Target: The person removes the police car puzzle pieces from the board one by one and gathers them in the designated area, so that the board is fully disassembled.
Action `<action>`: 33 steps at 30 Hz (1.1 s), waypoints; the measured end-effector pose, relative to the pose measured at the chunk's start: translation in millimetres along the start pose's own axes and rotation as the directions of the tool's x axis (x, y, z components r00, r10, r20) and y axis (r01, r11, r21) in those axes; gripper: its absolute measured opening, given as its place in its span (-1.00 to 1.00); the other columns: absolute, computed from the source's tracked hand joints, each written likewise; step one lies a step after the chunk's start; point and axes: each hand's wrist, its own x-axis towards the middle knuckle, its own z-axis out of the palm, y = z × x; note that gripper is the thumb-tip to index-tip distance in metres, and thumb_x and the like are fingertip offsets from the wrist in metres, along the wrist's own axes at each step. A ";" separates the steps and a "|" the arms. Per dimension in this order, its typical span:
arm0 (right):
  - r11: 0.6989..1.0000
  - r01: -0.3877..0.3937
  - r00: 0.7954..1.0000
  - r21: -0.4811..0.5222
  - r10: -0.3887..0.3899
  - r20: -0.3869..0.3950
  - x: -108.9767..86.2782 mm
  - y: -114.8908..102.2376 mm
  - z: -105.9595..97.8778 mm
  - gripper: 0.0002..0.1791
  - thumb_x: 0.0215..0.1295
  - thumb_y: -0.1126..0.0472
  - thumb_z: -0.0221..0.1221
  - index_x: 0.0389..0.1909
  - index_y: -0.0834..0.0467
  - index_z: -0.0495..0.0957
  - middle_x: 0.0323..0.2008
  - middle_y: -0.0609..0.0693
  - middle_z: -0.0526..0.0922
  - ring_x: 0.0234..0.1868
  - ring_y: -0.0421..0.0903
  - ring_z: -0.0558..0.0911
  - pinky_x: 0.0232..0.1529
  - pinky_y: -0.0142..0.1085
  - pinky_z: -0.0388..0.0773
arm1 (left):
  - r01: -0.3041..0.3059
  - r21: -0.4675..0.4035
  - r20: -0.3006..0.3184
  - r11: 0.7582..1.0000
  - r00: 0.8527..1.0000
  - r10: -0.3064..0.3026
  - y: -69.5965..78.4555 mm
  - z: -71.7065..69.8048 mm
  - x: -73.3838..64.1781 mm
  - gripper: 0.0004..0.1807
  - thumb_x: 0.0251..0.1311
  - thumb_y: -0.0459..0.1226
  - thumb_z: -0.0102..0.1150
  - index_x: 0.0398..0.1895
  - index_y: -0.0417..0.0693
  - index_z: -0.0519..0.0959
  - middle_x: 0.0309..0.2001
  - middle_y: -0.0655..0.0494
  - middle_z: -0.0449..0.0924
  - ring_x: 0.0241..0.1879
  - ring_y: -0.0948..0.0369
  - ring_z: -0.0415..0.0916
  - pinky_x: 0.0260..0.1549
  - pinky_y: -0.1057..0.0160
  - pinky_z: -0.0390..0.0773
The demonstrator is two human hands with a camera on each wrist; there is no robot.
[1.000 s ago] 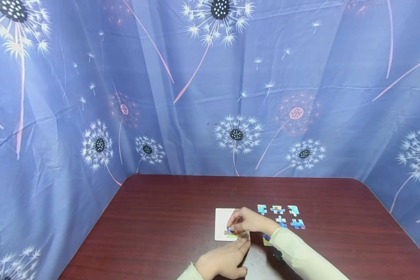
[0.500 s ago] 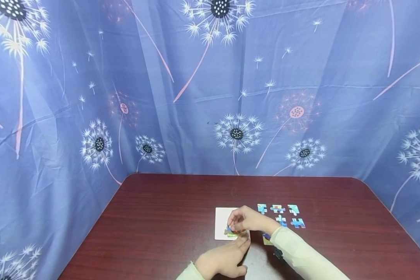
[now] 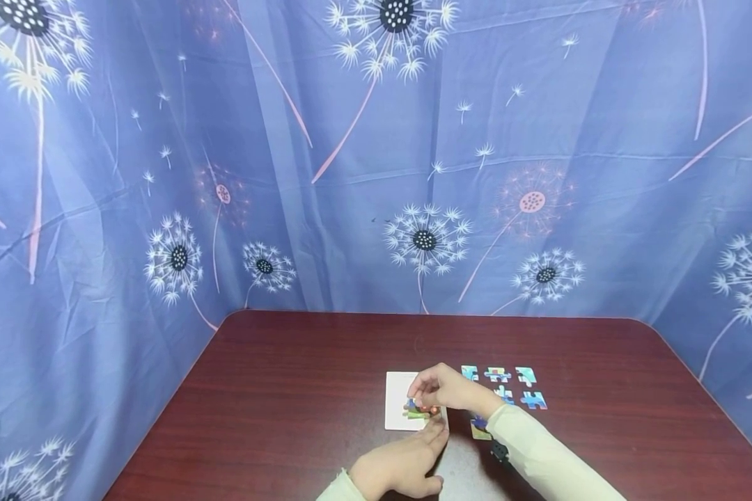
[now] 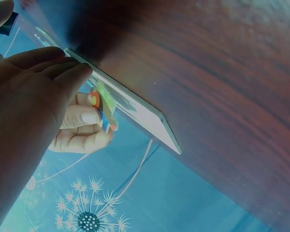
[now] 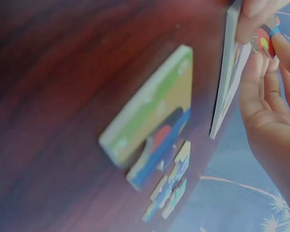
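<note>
A white puzzle board [image 3: 396,400] lies flat on the table. My right hand [image 3: 452,390] is over its right half, pinching a colourful jigsaw piece [image 4: 106,104] between thumb and fingers. In the left wrist view that piece is tilted up from the board, its green edge lowest. My left hand [image 3: 404,463] rests at the board's near right corner with straight fingers touching its edge. Whether other pieces lie under the fingers is hard to tell.
Several loose jigsaw pieces [image 3: 533,400] lie right of the board. A green-edged piece [image 5: 157,116] is nearest the right wrist, partly behind the sleeve in the head view. A blue dandelion curtain [image 3: 351,174] stands along the dark red table's [image 3: 301,376] back and sides.
My right hand has risen slightly and the pinched piece shows more beneath its fingers. The left hand has stayed at the board's corner.
</note>
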 end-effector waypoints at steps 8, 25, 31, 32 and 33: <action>0.999 -0.003 0.999 -0.042 0.002 -0.035 -8.6 -4.6 -15.2 -0.84 0.21 0.40 0.24 -0.19 0.32 0.65 -0.38 0.10 0.66 -0.37 -0.19 0.60 -0.30 -0.36 0.58 | 0.005 0.006 -0.015 1.000 1.000 -0.005 1.0 0.5 -0.3 -0.24 0.22 -0.06 0.12 0.37 -0.33 0.24 0.42 -0.16 0.15 0.45 0.14 0.00 0.34 0.34 0.12; 0.997 -0.052 0.995 -0.062 0.046 -0.093 -47.4 4.3 -55.1 -0.76 0.29 0.34 0.19 -0.09 0.37 0.62 -0.25 0.17 0.71 -0.32 -0.11 0.66 -0.29 -0.18 0.65 | 0.018 0.025 -0.021 1.000 1.000 -0.017 1.9 1.4 -0.2 -0.24 0.20 -0.06 0.15 0.38 -0.31 0.25 0.43 -0.14 0.16 0.45 0.16 0.03 0.33 0.36 0.13; 0.998 -0.020 0.995 -0.065 0.013 -0.097 -68.6 11.0 -66.3 -0.76 0.28 0.36 0.19 -0.12 0.44 0.60 -0.35 0.18 0.70 -0.39 -0.13 0.65 -0.35 -0.23 0.64 | 0.019 0.017 -0.009 1.000 1.000 -0.019 2.0 1.2 -0.4 -0.25 0.20 -0.07 0.13 0.37 -0.31 0.25 0.42 -0.13 0.16 0.45 0.16 0.02 0.34 0.35 0.12; 0.998 -0.027 0.995 -0.063 0.021 -0.097 -72.1 11.8 -68.2 -0.76 0.28 0.36 0.19 -0.11 0.44 0.60 -0.37 0.16 0.70 -0.41 -0.14 0.64 -0.36 -0.22 0.64 | 0.019 0.017 -0.008 1.000 1.000 -0.019 2.0 1.1 -0.4 -0.25 0.20 -0.06 0.13 0.37 -0.31 0.25 0.42 -0.13 0.16 0.45 0.16 0.02 0.34 0.35 0.12; 0.997 -0.033 0.995 -0.063 0.026 -0.097 -75.6 12.5 -69.9 -0.76 0.28 0.36 0.19 -0.11 0.44 0.60 -0.39 0.15 0.69 -0.43 -0.15 0.63 -0.37 -0.22 0.65 | 0.019 0.017 -0.007 1.000 1.000 -0.019 2.0 1.0 -0.4 -0.25 0.21 -0.06 0.13 0.38 -0.31 0.25 0.43 -0.13 0.16 0.45 0.16 0.01 0.34 0.35 0.12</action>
